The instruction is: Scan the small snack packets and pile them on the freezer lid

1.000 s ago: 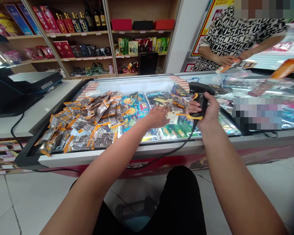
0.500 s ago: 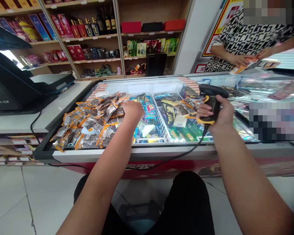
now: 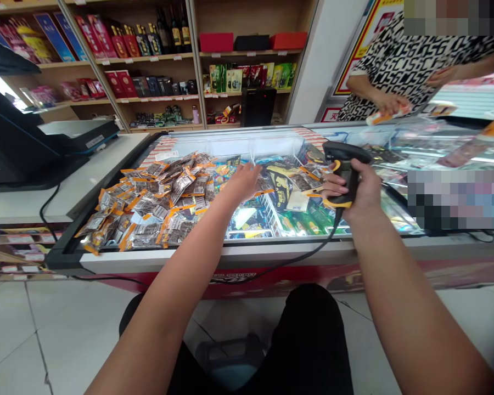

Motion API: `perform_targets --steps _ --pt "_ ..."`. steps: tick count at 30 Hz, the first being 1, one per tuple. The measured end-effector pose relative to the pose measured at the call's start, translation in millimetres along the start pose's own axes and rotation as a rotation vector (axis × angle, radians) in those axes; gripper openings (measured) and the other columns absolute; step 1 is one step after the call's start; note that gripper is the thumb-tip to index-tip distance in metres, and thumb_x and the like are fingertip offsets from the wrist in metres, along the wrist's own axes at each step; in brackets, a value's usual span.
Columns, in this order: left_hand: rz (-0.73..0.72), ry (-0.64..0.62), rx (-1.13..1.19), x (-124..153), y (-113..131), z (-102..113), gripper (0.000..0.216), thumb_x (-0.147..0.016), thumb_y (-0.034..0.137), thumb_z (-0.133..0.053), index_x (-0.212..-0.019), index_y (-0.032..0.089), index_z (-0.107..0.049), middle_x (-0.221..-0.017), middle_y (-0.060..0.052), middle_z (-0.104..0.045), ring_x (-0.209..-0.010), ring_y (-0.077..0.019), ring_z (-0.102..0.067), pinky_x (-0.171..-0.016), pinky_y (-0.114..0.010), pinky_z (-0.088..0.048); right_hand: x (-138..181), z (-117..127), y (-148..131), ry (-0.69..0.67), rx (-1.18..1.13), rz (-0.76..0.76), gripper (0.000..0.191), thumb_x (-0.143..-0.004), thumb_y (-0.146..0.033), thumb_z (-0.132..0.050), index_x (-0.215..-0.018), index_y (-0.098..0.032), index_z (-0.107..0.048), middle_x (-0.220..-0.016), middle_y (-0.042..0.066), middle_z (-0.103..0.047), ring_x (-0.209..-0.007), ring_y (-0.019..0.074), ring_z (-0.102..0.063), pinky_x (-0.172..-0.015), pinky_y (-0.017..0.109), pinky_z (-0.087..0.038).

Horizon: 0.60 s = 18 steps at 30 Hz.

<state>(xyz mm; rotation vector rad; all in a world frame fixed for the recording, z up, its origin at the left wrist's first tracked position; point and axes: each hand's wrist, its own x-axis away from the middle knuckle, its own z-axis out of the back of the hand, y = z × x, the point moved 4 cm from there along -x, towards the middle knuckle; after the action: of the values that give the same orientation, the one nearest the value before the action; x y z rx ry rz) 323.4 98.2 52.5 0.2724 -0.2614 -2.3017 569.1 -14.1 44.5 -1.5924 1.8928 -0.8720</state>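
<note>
My right hand (image 3: 366,189) is closed around the grip of a black and yellow barcode scanner (image 3: 342,154), whose head points left over the chest freezer's glass lid. Its cable (image 3: 296,259) hangs down the freezer's front. My left hand (image 3: 242,184) hovers just right of a big pile of silver and orange snack packets (image 3: 156,203) lying on the lid. Its fingers are curled on one snack packet (image 3: 267,185) with an orange edge, held between the pile and the scanner. More scanned-looking packets (image 3: 302,181) lie under the scanner.
The chest freezer (image 3: 230,253) runs across in front of my knees, with frozen goods under the glass. A black till (image 3: 20,142) stands on the white counter at left. Another person (image 3: 411,60) stands behind the freezer at right, holding a small pack (image 3: 381,116). Shelves of goods (image 3: 156,60) line the back.
My left hand went from beside the scanner to the pile, then came back right with a packet. My right hand has kept the scanner almost still.
</note>
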Motion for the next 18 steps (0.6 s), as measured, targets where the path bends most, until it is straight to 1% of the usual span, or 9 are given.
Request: perform_targets --steps 3,5,6,8,9,10,13,15,18 --pt "0.145 -0.016 0.000 -2.8 -10.3 -8.7 0.056 -0.114 0.034 -0.051 -0.165 0.011 -0.052 -0.171 -0.028 -0.053 -0.161 -0.0463 -0.046 -0.130 -0.060 -0.042 0.5 -0.8 0.7 -0.029 0.059 -0.003 0.034 -0.080 -0.031 -0.086 -0.100 -0.018 -0.062 -0.059 -0.008 -0.049 -0.044 0.0030 -0.034 -0.042 0.015 -0.040" --pt "0.186 -0.023 0.018 -4.5 -14.0 -12.9 0.059 -0.110 0.044 -0.063 -0.159 0.012 -0.056 -0.167 -0.028 -0.056 -0.160 -0.0494 -0.047 -0.129 -0.062 -0.042 0.5 -1.2 1.1 -0.062 0.103 -0.004 0.040 -0.078 -0.033 -0.091 -0.100 -0.018 -0.062 -0.059 -0.009 -0.050 -0.045 0.0026 -0.032 -0.043 0.015 -0.038" --pt "0.192 -0.003 0.037 -6.1 -15.4 -14.0 0.062 -0.106 0.045 -0.071 -0.156 0.012 -0.058 -0.165 -0.028 -0.057 -0.159 -0.0499 -0.047 -0.129 -0.061 -0.042 0.7 -1.9 1.8 -0.084 0.129 -0.011 0.043 -0.076 -0.035 -0.094 -0.101 -0.018 -0.062 -0.060 -0.009 -0.050 -0.046 0.0024 -0.031 -0.044 0.015 -0.037" --pt "0.181 0.076 0.122 -11.2 -18.4 -14.3 0.071 -0.095 0.040 -0.086 -0.155 0.014 -0.058 -0.163 -0.027 -0.057 -0.154 -0.0479 -0.053 -0.128 -0.058 -0.045 2.1 -4.3 4.9 -0.138 0.199 -0.054 0.050 -0.075 -0.040 -0.098 -0.103 -0.018 -0.062 -0.060 -0.009 -0.051 -0.046 0.0026 -0.030 -0.044 0.017 -0.034" --pt "0.165 0.127 0.186 -14.3 -20.2 -13.8 0.074 -0.091 0.034 -0.089 -0.155 0.014 -0.057 -0.162 -0.026 -0.057 -0.150 -0.0449 -0.057 -0.126 -0.055 -0.047 3.5 -6.0 7.6 -0.169 0.245 -0.093 0.053 -0.075 -0.043 -0.099 -0.105 -0.019 -0.062 -0.060 -0.009 -0.051 -0.045 0.0030 -0.029 -0.045 0.017 -0.033" --pt "0.149 0.181 0.258 -17.7 -22.6 -13.1 0.072 -0.090 0.026 -0.088 -0.154 0.015 -0.058 -0.160 -0.025 -0.058 -0.147 -0.0412 -0.061 -0.124 -0.052 -0.050 5.5 -7.9 10.9 -0.202 0.298 -0.140 0.054 -0.077 -0.046 -0.098 -0.106 -0.020 -0.061 -0.060 -0.009 -0.051 -0.045 0.0036 -0.029 -0.044 0.018 -0.031" --pt "0.090 0.323 0.470 -26.3 -31.8 -10.3 0.053 -0.096 0.010 -0.071 -0.149 0.017 -0.061 -0.153 -0.022 -0.065 -0.134 -0.0313 -0.069 -0.117 -0.045 -0.056 13.2 -12.7 21.2 -0.286 0.466 -0.269 0.054 -0.086 -0.056 -0.092 -0.109 -0.022 -0.057 -0.060 -0.008 -0.052 -0.043 0.0063 -0.031 -0.044 0.021 -0.023" --pt "0.043 0.389 0.574 -29.9 -37.4 -9.0 0.048 -0.098 0.009 -0.064 -0.145 0.019 -0.062 -0.150 -0.020 -0.069 -0.123 -0.0280 -0.073 -0.110 -0.043 -0.059 17.7 -14.5 25.7 -0.317 0.543 -0.308 0.053 -0.090 -0.059 -0.088 -0.108 -0.024 -0.053 -0.061 -0.007 -0.053 -0.042 0.0073 -0.034 -0.043 0.022 -0.019" --pt "-0.005 0.449 0.652 -32.4 -42.8 -8.8 0.047 -0.097 0.012 -0.067 -0.143 0.021 -0.062 -0.148 -0.018 -0.072 -0.106 -0.0236 -0.075 -0.104 -0.041 -0.061 21.4 -15.6 29.1 -0.342 0.595 -0.320 0.052 -0.094 -0.061 -0.084 -0.106 -0.026 -0.048 -0.062 -0.007 -0.052 -0.042 0.0079 -0.035 -0.043 0.022 -0.018"
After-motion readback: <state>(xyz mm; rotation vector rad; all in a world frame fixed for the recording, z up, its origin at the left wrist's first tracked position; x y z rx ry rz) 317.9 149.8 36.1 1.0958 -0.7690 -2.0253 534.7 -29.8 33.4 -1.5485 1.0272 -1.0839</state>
